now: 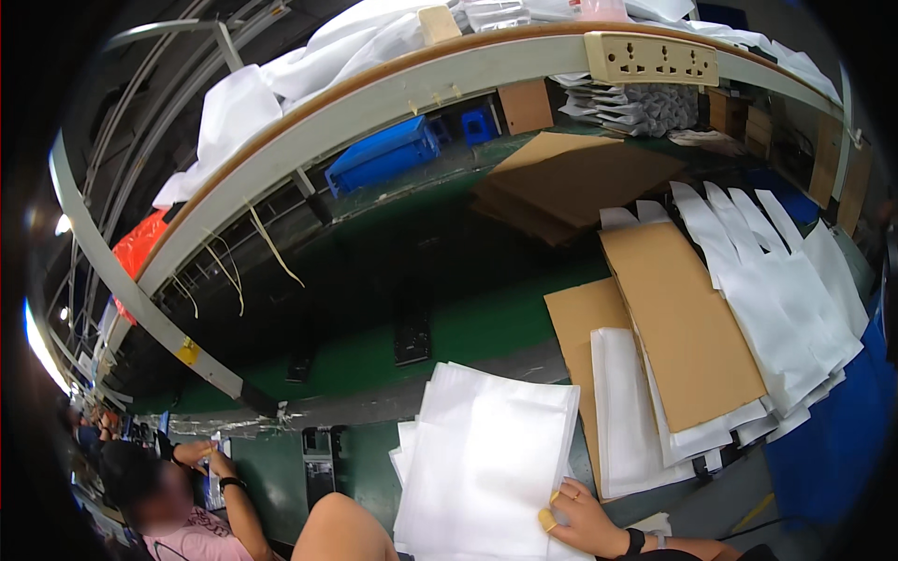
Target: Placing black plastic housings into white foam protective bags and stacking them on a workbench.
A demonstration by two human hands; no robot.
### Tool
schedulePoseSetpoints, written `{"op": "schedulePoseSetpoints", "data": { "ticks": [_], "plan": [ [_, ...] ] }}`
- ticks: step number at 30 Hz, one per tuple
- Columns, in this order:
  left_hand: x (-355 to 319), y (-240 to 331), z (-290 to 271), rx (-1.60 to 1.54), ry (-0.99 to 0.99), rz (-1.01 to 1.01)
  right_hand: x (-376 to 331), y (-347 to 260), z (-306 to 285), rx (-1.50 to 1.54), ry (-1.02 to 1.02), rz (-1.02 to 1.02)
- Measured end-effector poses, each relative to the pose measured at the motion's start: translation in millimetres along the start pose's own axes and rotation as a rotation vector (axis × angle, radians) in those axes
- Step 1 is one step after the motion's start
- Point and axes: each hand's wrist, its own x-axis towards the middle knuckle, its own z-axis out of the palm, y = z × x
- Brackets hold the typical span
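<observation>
A thick stack of white soft bags (pixel 486 449) stands low in the middle of the view, over the green work surface (pixel 486 323). My right hand (pixel 578 516) grips its lower right edge; the fingertips carry yellow tape and a dark band sits on the wrist. My left forearm (pixel 341 531) comes up from the lower edge to the stack's left side. The stack hides my left hand, so I cannot see its fingers.
Right of the stack lie brown cardboard sheets (pixel 687 318) over more white bags, with a fan of white bags (pixel 776 290) beyond. More cardboard (pixel 571 178) and a blue crate (pixel 383 154) sit farther back. A curved shelf carries a power strip (pixel 652 58). A co-worker (pixel 182 514) sits lower left.
</observation>
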Motion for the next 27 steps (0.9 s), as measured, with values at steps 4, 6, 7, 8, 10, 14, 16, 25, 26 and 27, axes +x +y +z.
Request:
{"op": "schedulePoseSetpoints", "data": {
  "ticks": [4,6,7,8,10,14,16,25,26,27],
  "plan": [
    [16,-6,1,0.007,-0.018,0.169,6,6,10,0.021,0.059,-0.026],
    [26,-17,-9,0.008,-0.067,0.275,6,6,7,0.050,0.035,-0.022],
    [35,-22,-14,0.005,-0.090,0.327,4,6,5,0.040,0.062,0.005],
    [44,-28,-19,0.001,-0.116,0.379,2,8,2,0.032,0.060,-0.008],
    [61,-35,-31,0.000,-0.165,0.457,3,14,3,0.062,0.025,-0.023],
    [99,-19,-55,-0.030,-0.330,0.387,0,-2,-1,0.070,0.041,-0.116],
    [125,-53,-93,-0.022,-0.302,0.096,-1,2,0,0.057,0.108,-0.134],
    [284,-232,-122,0.544,0.219,-0.328,1,5,10,0.047,0.273,-0.196],
    [300,-246,-119,0.681,0.184,-0.268,2,4,11,0.039,0.244,-0.182],
    [317,-252,-112,0.679,0.184,-0.249,1,4,12,0.024,0.249,-0.172]
  ]
}}
